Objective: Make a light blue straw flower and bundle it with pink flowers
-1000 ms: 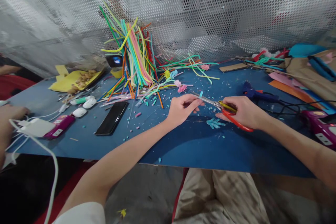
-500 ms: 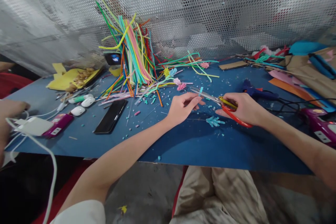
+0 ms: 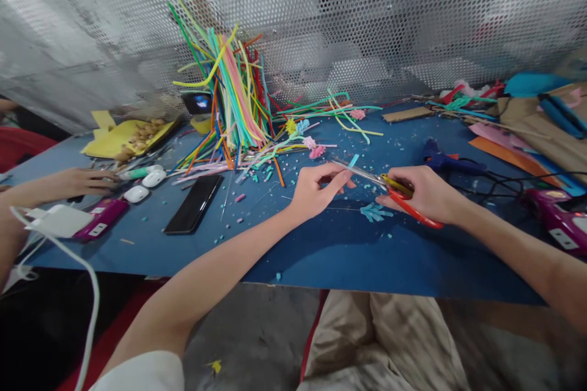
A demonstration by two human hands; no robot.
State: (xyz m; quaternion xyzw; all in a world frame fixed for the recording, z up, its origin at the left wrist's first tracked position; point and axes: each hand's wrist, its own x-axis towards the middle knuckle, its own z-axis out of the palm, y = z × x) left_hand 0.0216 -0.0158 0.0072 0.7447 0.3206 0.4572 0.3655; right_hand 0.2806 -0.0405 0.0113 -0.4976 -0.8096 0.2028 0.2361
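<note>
Nearest, below the blue tabletop point(image 3: 403, 269), the person's beige trousers point(image 3: 385, 339) are showing. Just past the edge, a light blue fuzzy sprig point(image 3: 375, 212) is lying flat below the scissors, a thin wire running leftward from it. Above it, the left hand point(image 3: 321, 189) is pinching a pale blue strip point(image 3: 353, 161) between thumb and forefinger, tips drawn together, the strip standing tilted beside the blades. The right hand point(image 3: 415, 189) is gripping the red-and-yellow scissors point(image 3: 393, 195), its fingers curling around the handles, the blades pointing toward the left hand. The person seems to be trimming the strip; whether it is sitting between the blades, or how far they are parted, one cannot tell. A clean snip would be calling for a steady pinch and left fingertips staying clear of the edges. Farther left, a black phone point(image 3: 193, 204) is lying, with another person's hand point(image 3: 89, 183) hovering near a purple power strip point(image 3: 101, 220); right, a dark blue glue gun point(image 3: 452, 162) is resting. Beyond, small fuzzy flowers point(image 3: 316, 151) are lying before a tall pipe-cleaner bundle point(image 3: 238, 95), and a perforated metal panel point(image 3: 367, 24) is closing off the back.
</note>
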